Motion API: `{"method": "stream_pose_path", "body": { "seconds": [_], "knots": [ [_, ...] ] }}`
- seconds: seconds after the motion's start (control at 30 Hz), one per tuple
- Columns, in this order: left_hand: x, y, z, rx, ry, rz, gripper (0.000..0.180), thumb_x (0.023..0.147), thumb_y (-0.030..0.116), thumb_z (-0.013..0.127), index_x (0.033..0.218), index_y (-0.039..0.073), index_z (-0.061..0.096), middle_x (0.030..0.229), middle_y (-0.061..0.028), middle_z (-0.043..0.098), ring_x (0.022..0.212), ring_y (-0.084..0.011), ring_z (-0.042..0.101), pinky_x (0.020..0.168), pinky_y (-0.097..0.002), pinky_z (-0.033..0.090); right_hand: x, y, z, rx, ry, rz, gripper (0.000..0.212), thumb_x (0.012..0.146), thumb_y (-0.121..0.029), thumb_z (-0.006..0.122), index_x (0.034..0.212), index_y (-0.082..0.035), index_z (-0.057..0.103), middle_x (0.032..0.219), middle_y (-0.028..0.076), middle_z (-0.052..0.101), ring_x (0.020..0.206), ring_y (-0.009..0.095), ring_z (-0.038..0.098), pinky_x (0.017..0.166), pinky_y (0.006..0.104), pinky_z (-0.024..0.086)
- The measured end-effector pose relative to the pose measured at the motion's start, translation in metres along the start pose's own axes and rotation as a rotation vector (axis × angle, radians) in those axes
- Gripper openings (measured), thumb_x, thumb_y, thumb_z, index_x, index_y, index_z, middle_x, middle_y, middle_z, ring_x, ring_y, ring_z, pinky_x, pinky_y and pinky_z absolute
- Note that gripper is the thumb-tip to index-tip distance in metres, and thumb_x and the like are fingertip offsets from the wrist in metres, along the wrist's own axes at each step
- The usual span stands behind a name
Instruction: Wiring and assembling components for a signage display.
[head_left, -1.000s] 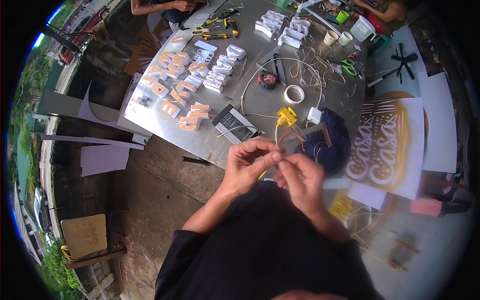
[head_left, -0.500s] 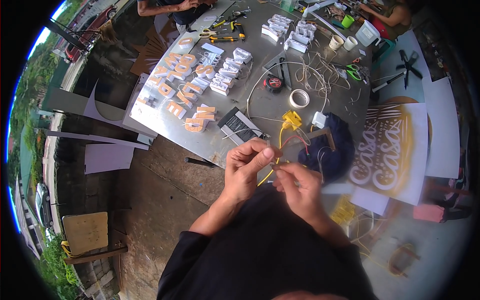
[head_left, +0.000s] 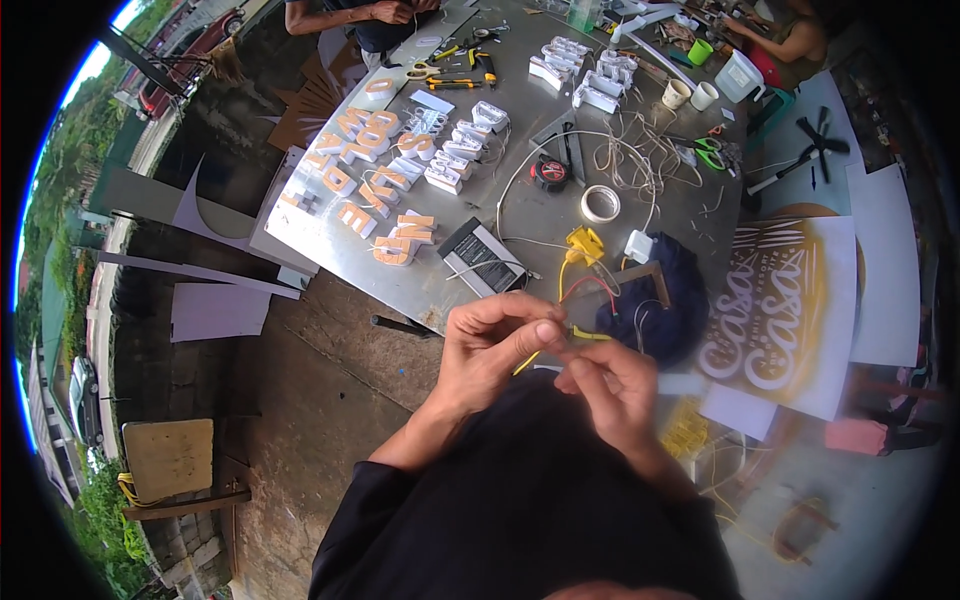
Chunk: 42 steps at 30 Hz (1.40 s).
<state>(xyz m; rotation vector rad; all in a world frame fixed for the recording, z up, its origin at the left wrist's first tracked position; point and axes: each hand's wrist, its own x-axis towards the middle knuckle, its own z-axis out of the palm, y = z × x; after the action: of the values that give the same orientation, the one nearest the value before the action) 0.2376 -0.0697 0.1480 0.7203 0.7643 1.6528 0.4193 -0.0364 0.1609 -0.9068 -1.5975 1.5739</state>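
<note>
The landmark here is the roll of white tape [head_left: 601,217], which lies on the metal table [head_left: 470,212]. Both hands are nearer to the person's body than this roll. The left hand [head_left: 498,338] is a little to the left of it, with thumb and forefinger pressed in a narrow pinch on thin wires. The right hand [head_left: 608,384] is almost straight below the roll and pinches at the same wires, its fingertips just beside those of the left hand. The fingers cover the wire ends, so I cannot tell which wire each hand holds.

A red wire [head_left: 586,281] curves between the roll and the hands, and a yellow wire [head_left: 592,336] passes at the right fingertips. Just below the roll sits a yellow connector [head_left: 583,244]; a white adapter [head_left: 640,244] is to the right of it, near a dark blue cloth [head_left: 685,300].

To the left of the roll and lower lies a dark box [head_left: 487,260] with a label. Above and left of the roll there is a tape measure [head_left: 549,174]; above and right, scissors with green handles [head_left: 709,152]. Farther left of the roll stand small letter shapes [head_left: 405,240].
</note>
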Motion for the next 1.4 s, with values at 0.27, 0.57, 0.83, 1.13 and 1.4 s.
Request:
{"method": "stream_pose_path", "body": {
  "seconds": [0.27,0.57,0.83,1.13,1.4],
  "knots": [
    [-0.009,0.008,0.008,0.142,0.052,0.031,0.01,0.093,0.0,0.075,0.102,-0.003,0.071,0.096,-0.0083,0.074,0.087,-0.0131,0.069,0.081,-0.0267,0.055,0.007,-0.018,-0.007,-0.425,-0.028,-0.335,0.007,0.09,0.001,0.071,0.097,0.002,0.072,0.081,0.01,0.07,0.064,0.02,0.065,0.057,0.0312,0.049],
    [-0.007,0.029,0.015,0.393,0.028,0.19,0.004,0.088,-0.004,0.073,0.091,-0.006,0.073,0.088,-0.0102,0.075,0.081,-0.0131,0.07,0.076,-0.0266,0.054,0.011,-0.044,-0.009,-0.475,-0.075,-0.392,0.017,0.086,-0.003,0.079,0.101,0.002,0.072,0.092,0.013,0.072,0.078,0.023,0.071,0.067,0.0322,0.054],
    [-0.012,0.029,0.026,0.444,0.018,0.148,0.005,0.088,-0.004,0.073,0.092,-0.007,0.072,0.087,-0.0124,0.076,0.08,-0.0133,0.071,0.075,-0.026,0.055,0.019,-0.045,-0.003,-0.4,0.026,-0.583,0.029,0.08,0.0,0.084,0.105,-0.002,0.072,0.096,0.012,0.071,0.086,0.027,0.071,0.073,0.0359,0.057],
    [-0.007,0.042,0.028,0.822,-0.128,0.443,0.006,0.08,0.0,0.072,0.085,-0.002,0.07,0.077,-0.0117,0.074,0.061,-0.0211,0.071,0.057,-0.0281,0.054,0.022,-0.045,-0.008,-0.361,0.002,-0.671,0.03,0.075,0.005,0.084,0.102,-0.006,0.073,0.094,0.007,0.071,0.081,0.023,0.066,0.07,0.0333,0.052],
    [-0.002,0.046,0.031,0.779,-0.218,0.536,0.008,0.079,0.0,0.072,0.086,-0.003,0.07,0.072,-0.0099,0.072,0.056,-0.0205,0.069,0.051,-0.0278,0.053,0.019,-0.059,-0.008,-0.318,-0.059,-0.605,0.029,0.074,0.006,0.083,0.098,-0.005,0.072,0.091,0.008,0.07,0.082,0.024,0.065,0.072,0.0337,0.051]
  ]
}}
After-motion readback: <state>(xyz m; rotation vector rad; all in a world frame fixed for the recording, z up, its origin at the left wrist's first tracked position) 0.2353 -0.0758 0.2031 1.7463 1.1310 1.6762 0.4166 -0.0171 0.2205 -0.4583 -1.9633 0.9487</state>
